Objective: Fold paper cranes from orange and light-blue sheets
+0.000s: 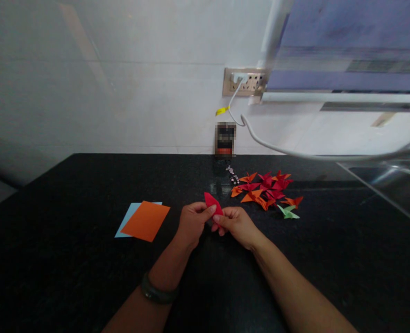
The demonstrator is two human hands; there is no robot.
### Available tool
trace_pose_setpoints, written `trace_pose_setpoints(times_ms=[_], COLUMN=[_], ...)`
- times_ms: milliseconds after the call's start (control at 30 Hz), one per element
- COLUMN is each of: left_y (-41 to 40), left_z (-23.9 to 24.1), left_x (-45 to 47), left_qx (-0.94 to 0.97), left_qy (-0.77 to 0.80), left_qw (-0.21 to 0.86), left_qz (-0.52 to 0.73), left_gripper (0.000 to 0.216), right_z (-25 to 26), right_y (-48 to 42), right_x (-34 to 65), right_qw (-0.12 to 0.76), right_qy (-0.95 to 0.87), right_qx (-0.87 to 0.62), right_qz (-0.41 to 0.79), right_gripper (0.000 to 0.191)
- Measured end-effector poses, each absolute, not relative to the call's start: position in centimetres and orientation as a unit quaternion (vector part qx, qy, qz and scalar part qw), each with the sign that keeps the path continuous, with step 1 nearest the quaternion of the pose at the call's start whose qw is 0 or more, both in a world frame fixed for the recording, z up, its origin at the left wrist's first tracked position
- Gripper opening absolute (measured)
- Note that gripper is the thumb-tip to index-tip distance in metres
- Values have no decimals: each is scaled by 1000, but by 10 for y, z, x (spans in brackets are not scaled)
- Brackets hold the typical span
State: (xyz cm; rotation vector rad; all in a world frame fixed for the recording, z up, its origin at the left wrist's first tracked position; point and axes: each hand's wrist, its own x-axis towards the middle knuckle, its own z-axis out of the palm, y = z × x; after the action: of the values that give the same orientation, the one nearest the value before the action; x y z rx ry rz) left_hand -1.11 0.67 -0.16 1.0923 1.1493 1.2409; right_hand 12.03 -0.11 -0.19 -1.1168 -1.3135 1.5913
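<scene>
Red folded paper [211, 200] at your 12 o'clock, your left hand [192, 223] and right hand [239, 225] both pinched nearly closed on it. Probably light, crisp, tears easily: hold the layered folds, not the tip.

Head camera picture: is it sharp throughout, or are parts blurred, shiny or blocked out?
Head view: the folded red paper, left hand and right hand look fairly clear; head view, upper right: the bluish panel looks streaked and blurred; head view, centre: square blocks mask one patch, and the black countertop carries a pale reflection.
</scene>
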Motion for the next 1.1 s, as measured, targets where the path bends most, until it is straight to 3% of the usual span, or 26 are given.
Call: trace_pose_setpoints(times_ms=[267,467,567,767,1100], left_y=[9,10,8,8,9], left_z=[-4,-4,-6,-9,0], left_x=[-13,-14,-11,-9,-14], left_qx=[436,530,561,572,533], left_qy=[476,493,485,493,490], left_qw=[552,517,520,528,554], left_qz=[529,457,423,389,411], left_gripper=[18,15,13,15,11], right_z=[-6,-7,-8,-13,-11], right_y=[0,5,7,9,14], right_x=[119,122,125,128,136], right_qw=[369,502,521,532,528], right_qy=[-546,-573,-588,-574,-661], right_qx=[-468,-495,-500,-497,-367], right_qz=[589,417,365,376,388], right_gripper=[25,21,12,8,9])
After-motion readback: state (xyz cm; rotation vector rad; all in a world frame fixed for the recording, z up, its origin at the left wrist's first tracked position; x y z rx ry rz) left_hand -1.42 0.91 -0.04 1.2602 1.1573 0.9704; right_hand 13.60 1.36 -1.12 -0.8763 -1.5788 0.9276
